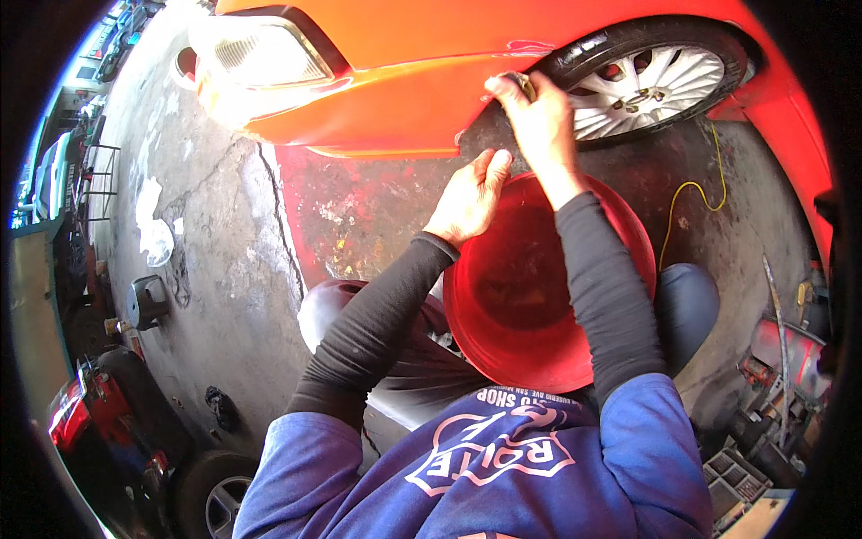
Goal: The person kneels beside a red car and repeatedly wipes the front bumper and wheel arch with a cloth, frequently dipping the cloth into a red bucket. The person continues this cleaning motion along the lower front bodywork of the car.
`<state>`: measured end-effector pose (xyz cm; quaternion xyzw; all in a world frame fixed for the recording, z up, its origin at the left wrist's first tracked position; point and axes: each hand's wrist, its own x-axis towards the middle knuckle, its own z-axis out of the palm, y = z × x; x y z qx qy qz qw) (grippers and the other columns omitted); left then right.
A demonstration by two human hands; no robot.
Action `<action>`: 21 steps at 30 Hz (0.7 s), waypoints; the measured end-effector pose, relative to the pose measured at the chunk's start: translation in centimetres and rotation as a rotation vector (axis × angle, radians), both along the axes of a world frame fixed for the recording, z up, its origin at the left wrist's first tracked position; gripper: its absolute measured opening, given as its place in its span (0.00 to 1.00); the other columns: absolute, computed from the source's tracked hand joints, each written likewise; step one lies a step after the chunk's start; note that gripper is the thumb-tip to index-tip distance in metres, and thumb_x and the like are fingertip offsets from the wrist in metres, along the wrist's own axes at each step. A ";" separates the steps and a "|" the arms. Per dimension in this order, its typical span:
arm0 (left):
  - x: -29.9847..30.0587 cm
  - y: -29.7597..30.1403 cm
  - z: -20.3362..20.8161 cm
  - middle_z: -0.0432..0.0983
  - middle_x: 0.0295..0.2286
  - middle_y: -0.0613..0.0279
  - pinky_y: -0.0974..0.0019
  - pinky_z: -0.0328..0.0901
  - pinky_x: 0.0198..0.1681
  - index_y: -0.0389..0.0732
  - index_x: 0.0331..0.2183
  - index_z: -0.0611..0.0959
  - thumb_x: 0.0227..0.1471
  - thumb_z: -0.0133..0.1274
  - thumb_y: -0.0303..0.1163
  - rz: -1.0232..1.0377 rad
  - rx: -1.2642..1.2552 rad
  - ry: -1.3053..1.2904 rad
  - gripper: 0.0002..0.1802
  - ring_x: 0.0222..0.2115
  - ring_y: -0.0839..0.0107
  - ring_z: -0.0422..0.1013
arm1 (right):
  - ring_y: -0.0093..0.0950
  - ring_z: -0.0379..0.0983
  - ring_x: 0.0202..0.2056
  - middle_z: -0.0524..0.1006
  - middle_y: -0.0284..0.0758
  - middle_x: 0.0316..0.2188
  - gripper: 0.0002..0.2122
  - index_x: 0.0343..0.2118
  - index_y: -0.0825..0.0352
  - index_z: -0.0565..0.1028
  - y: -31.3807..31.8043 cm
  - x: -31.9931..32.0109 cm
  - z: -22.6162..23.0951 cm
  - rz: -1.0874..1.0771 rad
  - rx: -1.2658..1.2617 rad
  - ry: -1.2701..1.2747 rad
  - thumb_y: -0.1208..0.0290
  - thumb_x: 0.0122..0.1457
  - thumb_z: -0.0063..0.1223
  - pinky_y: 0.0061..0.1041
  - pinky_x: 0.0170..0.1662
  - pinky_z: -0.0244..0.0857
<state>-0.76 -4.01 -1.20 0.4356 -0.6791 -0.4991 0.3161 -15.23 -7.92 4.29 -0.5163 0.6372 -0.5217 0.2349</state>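
My right hand [545, 126] is up at the rear edge of the orange-red car bumper [395, 99], beside the front wheel [646, 85]. Its fingers are closed around a small yellowish piece [527, 87], mostly hidden by the hand. Lower and further left, my left hand [471, 199] is closed near the bumper's bottom corner, thumb against fingers. What it holds, if anything, is hidden. Below both hands, a round red basin [469, 328] stands between my knees, its inside dark and shadowed.
A yellow cord [687, 186] trails over the stained concrete floor [233, 296] at the right. Metal parts and a red canister [790, 359] crowd the far right. On the left are a dark stool-like object [146, 302], a black rag [219, 409] and a tire [211, 490].
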 end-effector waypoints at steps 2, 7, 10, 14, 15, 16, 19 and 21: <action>-0.1 -0.1 0.3 0.74 0.29 0.37 0.53 0.65 0.40 0.31 0.34 0.74 0.65 0.38 0.50 -0.017 -0.032 0.009 0.28 0.35 0.43 0.72 | 0.27 0.75 0.28 0.81 0.39 0.26 0.22 0.33 0.69 0.79 -0.1 -0.1 0.8 0.065 0.130 0.140 0.50 0.54 0.64 0.30 0.35 0.68; -0.1 0.0 0.4 0.75 0.31 0.36 0.55 0.65 0.42 0.30 0.37 0.75 0.66 0.37 0.50 0.000 0.021 0.016 0.29 0.37 0.44 0.73 | 0.25 0.76 0.29 0.82 0.37 0.28 0.19 0.35 0.68 0.80 0.0 -0.1 1.6 -0.009 -0.082 0.026 0.53 0.55 0.64 0.25 0.36 0.68; 0.0 0.2 0.4 0.75 0.31 0.37 0.54 0.65 0.42 0.30 0.37 0.75 0.66 0.37 0.50 0.021 -0.016 0.038 0.28 0.37 0.44 0.73 | 0.29 0.76 0.31 0.82 0.40 0.29 0.19 0.37 0.67 0.81 0.1 0.4 0.7 0.126 0.099 0.293 0.52 0.56 0.61 0.30 0.38 0.68; 0.1 0.3 0.5 0.75 0.31 0.37 0.54 0.65 0.42 0.31 0.37 0.75 0.66 0.36 0.50 0.009 -0.001 -0.004 0.28 0.37 0.44 0.73 | 0.42 0.78 0.31 0.80 0.45 0.26 0.23 0.32 0.67 0.81 -0.3 0.6 -0.5 -0.049 0.028 0.131 0.45 0.53 0.60 0.39 0.37 0.69; 0.1 0.4 0.6 0.75 0.31 0.37 0.54 0.65 0.42 0.31 0.37 0.74 0.66 0.36 0.50 0.002 0.012 0.003 0.28 0.37 0.44 0.73 | 0.41 0.78 0.31 0.80 0.44 0.26 0.23 0.32 0.66 0.81 -0.3 0.3 -0.4 -0.046 0.004 0.121 0.45 0.53 0.60 0.37 0.37 0.69; 0.1 0.4 0.7 0.75 0.31 0.37 0.54 0.65 0.42 0.31 0.36 0.74 0.66 0.36 0.50 -0.001 0.015 0.007 0.28 0.37 0.44 0.73 | 0.40 0.78 0.32 0.81 0.43 0.27 0.23 0.32 0.66 0.81 -0.3 0.3 -0.3 0.001 0.020 -0.001 0.45 0.54 0.59 0.36 0.38 0.69; 0.1 0.2 0.6 0.74 0.29 0.37 0.53 0.65 0.41 0.31 0.35 0.74 0.66 0.36 0.51 -0.002 -0.025 -0.003 0.28 0.35 0.43 0.72 | 0.40 0.79 0.34 0.82 0.41 0.29 0.22 0.33 0.65 0.82 -0.1 -0.8 0.8 0.161 0.054 0.133 0.46 0.55 0.59 0.36 0.39 0.69; 0.0 0.0 0.3 0.74 0.29 0.36 0.52 0.65 0.41 0.31 0.35 0.74 0.66 0.36 0.51 -0.014 -0.036 0.031 0.29 0.35 0.41 0.72 | 0.33 0.74 0.27 0.79 0.38 0.23 0.21 0.32 0.66 0.81 -0.1 -1.0 1.2 0.103 0.072 0.300 0.47 0.54 0.61 0.33 0.34 0.66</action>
